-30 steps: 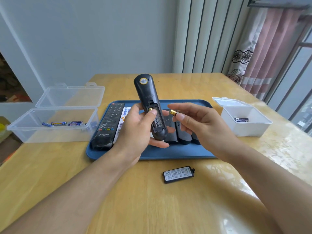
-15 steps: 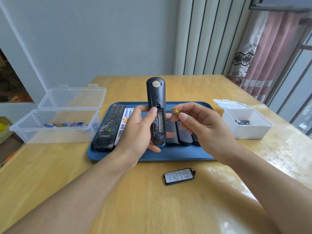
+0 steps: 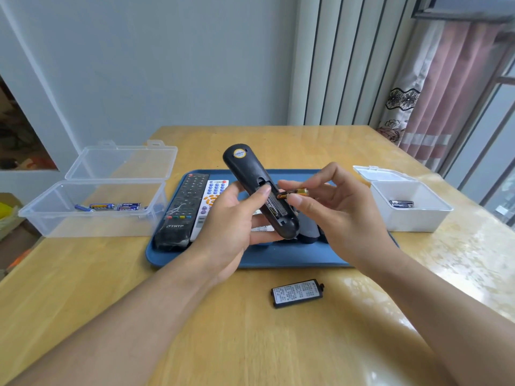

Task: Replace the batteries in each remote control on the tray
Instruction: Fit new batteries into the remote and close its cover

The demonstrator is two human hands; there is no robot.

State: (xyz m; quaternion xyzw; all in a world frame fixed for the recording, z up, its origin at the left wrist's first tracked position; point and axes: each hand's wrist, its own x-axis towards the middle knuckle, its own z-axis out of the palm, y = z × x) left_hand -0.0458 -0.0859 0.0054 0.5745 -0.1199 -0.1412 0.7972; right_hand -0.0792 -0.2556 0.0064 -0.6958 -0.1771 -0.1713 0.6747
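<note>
My left hand point(image 3: 231, 227) grips a black remote point(image 3: 250, 176) back side up above the blue tray point(image 3: 292, 259). Its battery compartment is uncovered. My right hand point(image 3: 337, 215) pinches a black-and-gold battery point(image 3: 292, 193) between thumb and fingers, right over the top of that compartment. The remote's cover point(image 3: 297, 293) lies on the table in front of the tray. On the tray's left lie a black TNTF remote point(image 3: 184, 207) and a white remote point(image 3: 213, 195); other dark remotes are mostly hidden behind my hands.
A clear open box point(image 3: 94, 218) at the left holds several blue batteries point(image 3: 111, 206). A white open box point(image 3: 412, 215) at the right holds a dark battery point(image 3: 401, 203). The wooden table point(image 3: 83, 288) stretches toward me. A curtain and window stand at the right.
The remote has tilted so its top leans left. My right hand turned the battery sideways and brought it down to the open compartment.
</note>
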